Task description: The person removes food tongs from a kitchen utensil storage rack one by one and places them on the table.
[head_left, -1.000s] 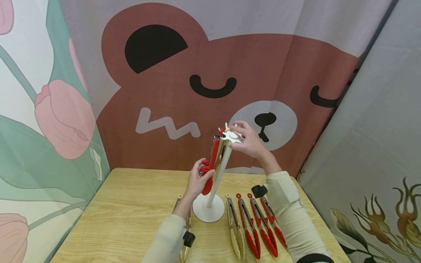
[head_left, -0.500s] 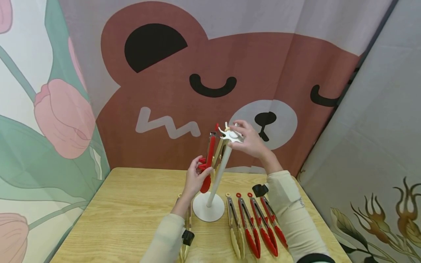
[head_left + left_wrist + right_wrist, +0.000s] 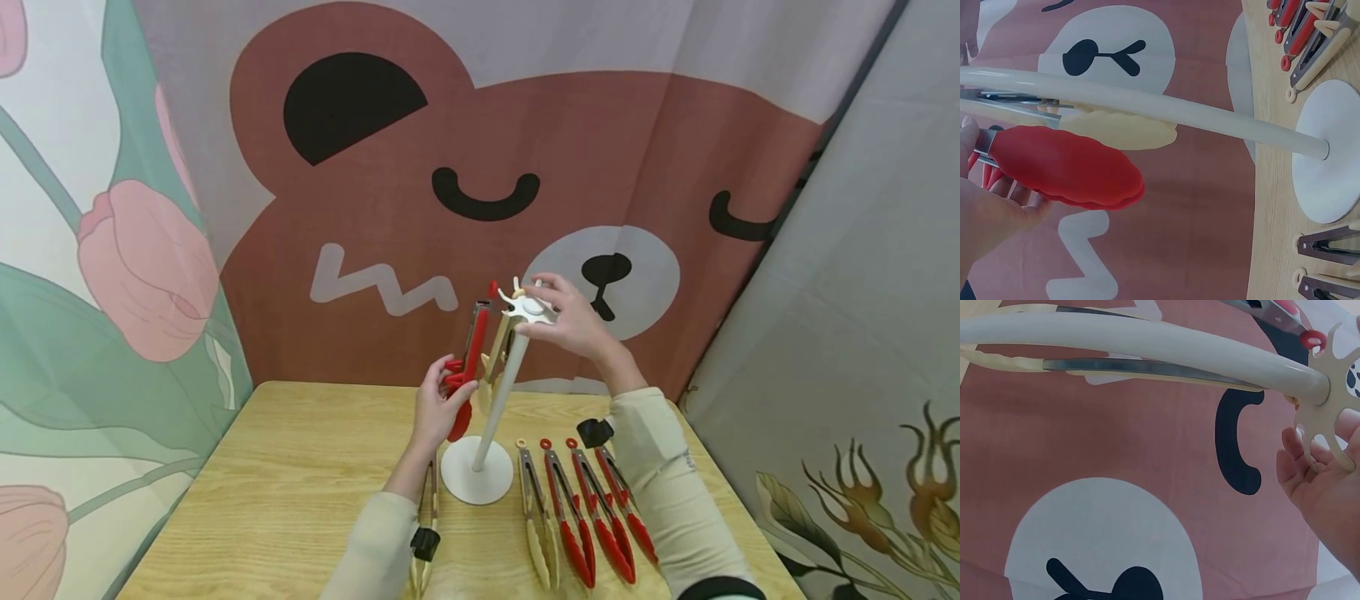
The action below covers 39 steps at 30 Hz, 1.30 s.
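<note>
My left hand [image 3: 438, 406] holds a pair of red-tipped tongs [image 3: 476, 342] by the lower arms, beside a white stand. In the left wrist view, the red scalloped heads [image 3: 1072, 165] lie together. The tongs' red ring [image 3: 1314, 340] is close to a prong of the stand's hook top [image 3: 1324, 419]; whether they touch, I cannot tell. My right hand [image 3: 573, 325] grips the hook top, fingers and thumb at its edge. Cream tongs [image 3: 498, 343] hang from the stand, partly behind its pole [image 3: 501, 392].
The stand's round white base [image 3: 457, 485] rests on the wooden table [image 3: 300, 500]. Right of it lie cream tongs [image 3: 537, 517] and several red tongs [image 3: 570, 521]. More cream tongs [image 3: 429, 500] are left of the base, partly covered by my left arm. A bear-patterned cloth [image 3: 360, 333] hangs behind.
My left hand has moved left and slightly toward me with the red tongs, whose ring has shifted from among the hooks to beside a hook tip. My right hand stays on the stand's top.
</note>
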Each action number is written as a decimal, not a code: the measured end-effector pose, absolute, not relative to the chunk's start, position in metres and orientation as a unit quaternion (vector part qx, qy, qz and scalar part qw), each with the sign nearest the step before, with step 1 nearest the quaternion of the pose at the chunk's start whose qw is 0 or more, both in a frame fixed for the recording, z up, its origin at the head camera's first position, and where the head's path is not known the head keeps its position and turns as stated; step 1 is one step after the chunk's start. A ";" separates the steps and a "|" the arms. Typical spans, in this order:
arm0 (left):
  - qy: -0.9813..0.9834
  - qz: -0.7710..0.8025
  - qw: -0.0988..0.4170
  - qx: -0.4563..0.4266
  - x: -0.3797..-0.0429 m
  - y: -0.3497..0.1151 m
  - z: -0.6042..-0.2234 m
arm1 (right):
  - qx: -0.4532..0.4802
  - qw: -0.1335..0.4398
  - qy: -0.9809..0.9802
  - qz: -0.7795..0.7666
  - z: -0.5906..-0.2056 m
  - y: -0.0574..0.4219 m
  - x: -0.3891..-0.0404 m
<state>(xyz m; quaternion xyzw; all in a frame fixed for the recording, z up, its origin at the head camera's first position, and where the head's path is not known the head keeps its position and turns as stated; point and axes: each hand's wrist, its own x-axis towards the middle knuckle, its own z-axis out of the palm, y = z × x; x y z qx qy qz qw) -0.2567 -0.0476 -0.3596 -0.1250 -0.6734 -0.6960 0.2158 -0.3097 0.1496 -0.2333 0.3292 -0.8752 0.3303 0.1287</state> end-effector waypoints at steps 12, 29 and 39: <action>-0.676 -0.696 0.227 -0.085 -0.247 -0.056 -0.363 | 0.364 0.119 -0.854 0.352 -0.233 0.152 -0.313; -0.709 -0.661 0.237 -0.061 -0.236 -0.082 -0.385 | 0.343 0.128 -0.863 0.349 -0.212 0.136 -0.276; -0.729 -0.635 0.256 -0.030 -0.247 -0.100 -0.416 | 0.343 0.127 -0.863 0.349 -0.212 0.136 -0.275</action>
